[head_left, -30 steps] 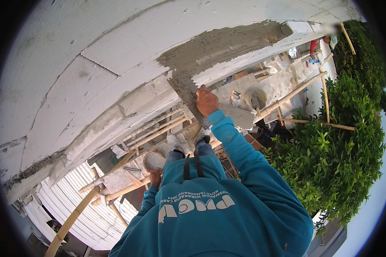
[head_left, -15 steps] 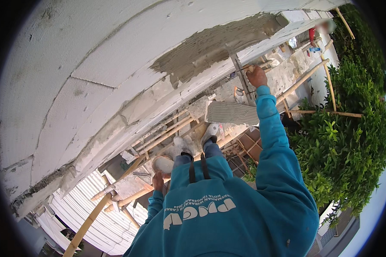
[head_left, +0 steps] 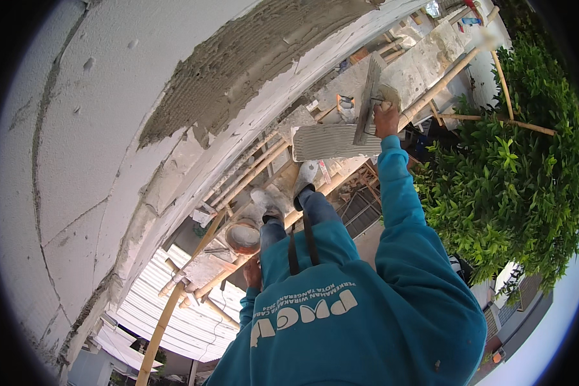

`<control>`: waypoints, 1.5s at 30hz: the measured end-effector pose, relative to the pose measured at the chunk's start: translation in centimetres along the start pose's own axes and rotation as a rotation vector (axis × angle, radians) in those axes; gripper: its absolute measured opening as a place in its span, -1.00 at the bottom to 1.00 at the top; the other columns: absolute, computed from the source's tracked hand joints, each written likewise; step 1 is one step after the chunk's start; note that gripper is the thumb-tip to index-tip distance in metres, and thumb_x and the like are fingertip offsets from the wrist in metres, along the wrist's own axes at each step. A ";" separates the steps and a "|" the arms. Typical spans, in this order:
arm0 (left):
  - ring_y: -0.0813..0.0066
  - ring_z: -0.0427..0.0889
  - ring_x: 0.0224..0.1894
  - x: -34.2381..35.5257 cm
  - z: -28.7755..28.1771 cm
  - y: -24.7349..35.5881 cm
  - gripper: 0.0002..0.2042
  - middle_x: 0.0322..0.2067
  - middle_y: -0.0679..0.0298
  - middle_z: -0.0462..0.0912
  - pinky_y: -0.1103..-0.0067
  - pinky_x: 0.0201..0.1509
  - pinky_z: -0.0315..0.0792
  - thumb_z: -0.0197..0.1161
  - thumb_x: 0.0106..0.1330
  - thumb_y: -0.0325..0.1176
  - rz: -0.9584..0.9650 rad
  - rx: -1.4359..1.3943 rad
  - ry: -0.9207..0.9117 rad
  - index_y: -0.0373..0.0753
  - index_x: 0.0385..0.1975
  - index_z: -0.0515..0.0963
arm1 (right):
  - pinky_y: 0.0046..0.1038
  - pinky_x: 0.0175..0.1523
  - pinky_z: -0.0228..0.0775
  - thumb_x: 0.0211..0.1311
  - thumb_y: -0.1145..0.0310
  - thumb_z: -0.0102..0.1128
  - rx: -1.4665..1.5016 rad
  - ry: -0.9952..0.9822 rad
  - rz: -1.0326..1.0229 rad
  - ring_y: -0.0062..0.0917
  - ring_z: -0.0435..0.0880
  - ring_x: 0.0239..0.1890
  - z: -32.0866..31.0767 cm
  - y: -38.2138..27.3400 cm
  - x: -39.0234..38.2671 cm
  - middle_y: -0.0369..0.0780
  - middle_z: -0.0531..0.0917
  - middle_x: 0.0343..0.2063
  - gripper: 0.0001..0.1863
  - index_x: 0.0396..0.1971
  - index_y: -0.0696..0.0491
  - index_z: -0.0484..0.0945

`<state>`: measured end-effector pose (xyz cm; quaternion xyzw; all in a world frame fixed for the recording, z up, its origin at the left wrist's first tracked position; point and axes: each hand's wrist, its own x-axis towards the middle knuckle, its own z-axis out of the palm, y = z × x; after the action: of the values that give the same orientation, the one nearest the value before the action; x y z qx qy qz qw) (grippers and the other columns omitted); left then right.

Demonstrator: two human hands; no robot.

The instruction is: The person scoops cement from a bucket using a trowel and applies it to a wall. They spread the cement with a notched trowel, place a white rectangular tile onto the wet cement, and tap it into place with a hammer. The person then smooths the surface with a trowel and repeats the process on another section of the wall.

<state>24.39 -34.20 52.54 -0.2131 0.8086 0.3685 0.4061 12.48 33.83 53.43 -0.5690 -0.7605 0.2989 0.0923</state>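
Observation:
My right hand (head_left: 386, 119) is wrapped round the handle of a long, flat plastering trowel (head_left: 367, 100), its blade smeared with grey mortar. The blade stands away from the wall, its lower end over a pale block (head_left: 300, 143) with ridged grey mortar on its face. Wet grey mortar (head_left: 231, 80) with comb lines coats part of the white block wall (head_left: 128, 71) on my left. Low down, my left hand (head_left: 253, 273) hangs beside a round mortar bucket (head_left: 244, 250); its fingers are too small and blurred to read.
I stand on scaffold planks (head_left: 424, 67) along the wall, with bamboo poles (head_left: 441, 87) beside them. An orange-handled tool (head_left: 345, 101) lies near the block. Leafy branches (head_left: 508, 174) crowd the right side. Below left is a corrugated roof (head_left: 167, 302). A red sleeve (head_left: 472, 4) shows at the far end.
The trowel has come away from the mortared wall edge, and my right hand has turned it over the ridged block. The view has shifted. My left hand stays low by the bucket.

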 end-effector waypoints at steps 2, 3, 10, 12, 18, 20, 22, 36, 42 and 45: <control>0.23 0.60 -0.23 -1.0 1.1 6.0 -0.53 -0.32 0.04 0.63 0.36 -0.13 0.41 -0.08 0.40 -0.03 0.089 0.102 -0.034 -0.38 -0.19 0.57 | -0.12 0.13 0.38 0.01 0.12 0.34 -0.070 -0.066 0.176 0.09 0.54 0.02 2.7 7.3 -3.1 0.21 0.58 -0.12 -0.40 -0.10 0.29 0.40; 0.27 0.59 -0.21 -0.9 1.9 7.8 -0.52 -0.27 0.07 0.65 0.40 -0.10 0.42 -0.07 0.40 -0.01 0.040 -0.011 -0.026 -0.35 -0.15 0.58 | -0.13 0.15 0.37 0.01 0.14 0.32 0.019 -0.226 0.363 0.07 0.55 0.01 3.5 11.5 -3.7 0.18 0.59 -0.10 -0.38 -0.05 0.31 0.40; 0.27 0.50 0.05 1.3 2.8 12.0 -0.51 -0.01 0.10 0.57 0.42 0.11 0.37 0.02 0.39 -0.03 -0.118 -0.088 -0.029 -0.34 0.07 0.53 | -0.24 -0.11 0.50 0.03 0.14 0.33 -0.115 -0.346 0.518 -0.26 0.65 -0.25 4.0 21.3 -2.2 0.00 0.67 -0.30 -0.46 -0.12 0.30 0.56; 0.16 0.42 0.19 2.5 3.0 12.8 -0.46 0.12 0.08 0.49 0.31 0.25 0.26 0.03 0.38 -0.01 -0.179 -0.091 -0.041 -0.33 0.17 0.45 | -0.30 -0.32 0.50 0.14 0.17 0.31 -0.146 -0.295 0.506 -0.44 0.63 -0.49 5.0 25.2 2.0 -0.12 0.67 -0.46 -0.52 -0.08 0.26 0.56; 0.13 0.40 0.23 9.5 3.3 10.6 -0.50 0.14 0.10 0.50 0.25 0.28 0.22 -0.03 0.40 -0.04 -0.139 0.042 -0.087 -0.30 0.13 0.48 | -0.31 -0.26 0.48 0.15 0.15 0.25 -0.171 -0.178 0.339 -0.41 0.63 -0.38 6.2 30.0 10.7 -0.11 0.64 -0.41 -0.48 0.02 0.20 0.54; 0.17 0.46 0.18 11.8 4.5 10.2 -0.53 0.11 0.08 0.53 0.34 0.23 0.29 -0.05 0.42 -0.10 -0.099 0.130 -0.076 -0.35 0.12 0.49 | -0.27 -0.02 0.52 0.07 0.07 0.27 -0.034 -0.207 0.359 -0.22 0.69 -0.12 7.0 26.4 11.0 0.04 0.68 -0.18 -0.42 0.02 0.17 0.55; 0.20 0.50 0.14 15.2 5.9 10.1 -0.54 0.09 0.08 0.55 0.41 0.19 0.33 -0.07 0.44 -0.13 -0.009 0.306 -0.121 -0.36 0.11 0.49 | -0.28 -0.14 0.53 0.09 0.13 0.24 0.078 -0.203 0.335 -0.28 0.70 -0.22 9.4 27.0 9.7 0.01 0.68 -0.25 -0.45 0.00 0.24 0.52; 0.31 0.46 0.20 27.6 16.0 12.8 -0.54 0.10 0.16 0.50 0.41 0.30 0.26 0.04 0.43 -0.09 -0.086 0.111 -0.186 -0.24 0.19 0.44 | -0.15 -0.10 0.45 0.33 0.34 0.07 1.158 0.345 1.005 -0.28 0.53 -0.23 36.5 24.1 12.8 -0.04 0.51 -0.19 -0.62 0.02 0.25 0.29; 0.25 0.43 0.23 32.0 17.2 11.6 -0.51 0.15 0.12 0.48 0.37 0.34 0.23 -0.07 0.50 -0.08 -0.047 0.174 -0.202 -0.35 0.21 0.40 | -0.09 0.01 0.52 0.31 0.30 0.12 0.891 0.241 0.847 -0.24 0.54 -0.07 40.2 26.2 11.2 -0.02 0.49 -0.06 -0.38 0.28 0.24 0.17; 0.24 0.44 0.23 35.0 18.7 11.1 -0.50 0.17 0.10 0.47 0.38 0.33 0.25 -0.06 0.50 -0.08 -0.035 0.183 -0.229 -0.36 0.22 0.40 | -0.06 -0.01 0.49 0.29 0.32 0.11 0.433 0.025 0.632 -0.15 0.54 -0.09 38.4 33.2 12.1 0.01 0.47 -0.07 -0.35 0.29 0.26 0.14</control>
<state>6.25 -14.33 21.28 -0.1457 0.7834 0.3083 0.5197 16.90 37.30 1.54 -0.7464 -0.4656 0.4594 0.1227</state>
